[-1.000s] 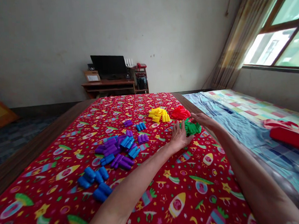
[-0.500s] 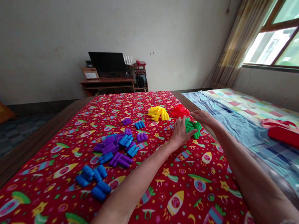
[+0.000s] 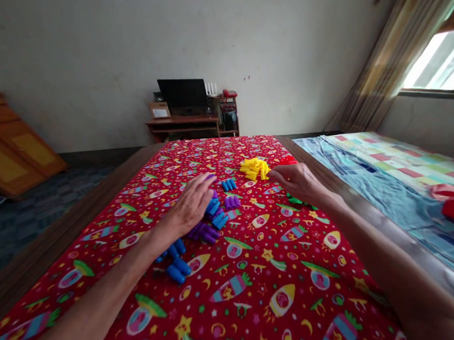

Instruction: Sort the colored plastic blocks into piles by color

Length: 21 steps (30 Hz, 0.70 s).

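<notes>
My left hand [image 3: 192, 203] reaches over the mixed pile of blue and purple plastic blocks, its fingers stretched forward and holding nothing that I can see. Its fingertips are close to a small purple block [image 3: 211, 177], though contact is unclear. Part of the pile is hidden under the hand; purple blocks [image 3: 205, 232] and a blue block [image 3: 220, 220] show beside it. My right hand [image 3: 298, 180] hovers with loosely bent fingers, nothing visible in them, between the yellow blocks [image 3: 255, 168] and the green blocks [image 3: 294, 199], which it partly covers. Behind it, red blocks [image 3: 287, 160] peek out.
A red patterned cloth [image 3: 250, 277] covers the table. Separate blue blocks [image 3: 178, 269] lie near my left forearm. Another blue block [image 3: 228, 185] and a purple block [image 3: 232, 203] lie right of the pile. A bed [image 3: 371, 180] adjoins the right side; a desk with a monitor [image 3: 183, 95] stands beyond.
My left hand has left the green blocks and moved left over the blue and purple pile. My right hand has shifted slightly left, beside the green blocks. The view has turned left.
</notes>
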Motion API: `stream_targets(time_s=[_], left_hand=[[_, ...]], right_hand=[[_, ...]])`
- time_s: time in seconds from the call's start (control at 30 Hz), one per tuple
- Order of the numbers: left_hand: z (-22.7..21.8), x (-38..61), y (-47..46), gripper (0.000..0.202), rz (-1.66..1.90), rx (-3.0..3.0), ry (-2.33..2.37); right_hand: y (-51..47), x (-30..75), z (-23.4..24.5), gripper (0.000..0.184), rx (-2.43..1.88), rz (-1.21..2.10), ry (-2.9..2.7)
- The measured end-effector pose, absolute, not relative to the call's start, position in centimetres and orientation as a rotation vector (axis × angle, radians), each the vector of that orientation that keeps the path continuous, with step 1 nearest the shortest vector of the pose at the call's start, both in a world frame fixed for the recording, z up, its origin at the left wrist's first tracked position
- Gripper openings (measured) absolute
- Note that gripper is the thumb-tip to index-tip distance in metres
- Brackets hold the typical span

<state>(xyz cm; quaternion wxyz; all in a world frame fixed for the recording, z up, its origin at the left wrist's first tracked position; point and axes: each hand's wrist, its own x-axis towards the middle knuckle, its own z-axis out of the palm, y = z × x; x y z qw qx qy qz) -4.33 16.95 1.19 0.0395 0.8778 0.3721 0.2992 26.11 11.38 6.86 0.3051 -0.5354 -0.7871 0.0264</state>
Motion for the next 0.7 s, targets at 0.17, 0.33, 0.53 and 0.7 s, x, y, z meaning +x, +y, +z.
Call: stream_targets(time_s=[0.17,0.33,0.53,0.7], left_hand=[[-1.6,-10.9,19.4,0.083,0.861,2.444,1.481],[-2.5,-11.9,19.6,0.082,0.722,2.299,1.373],[-1.5,-11.4,19.0,0.078,0.624,2.325,1.19],[-1.5,-11.1,19.4,0.064,0.626,2.496,1.21]], right_hand=[[10.6,21.7,4.1,0.031,-1.142,0.119,-2.37],[12.8,19.6,1.6,0.022,-1.044,0.172,-2.413],[15.5,17.2,0.1,0.047,-0.959,0.205,-2.568],[15.6,17.0,-0.2,0.016,-0.982,0.303,-2.588]])
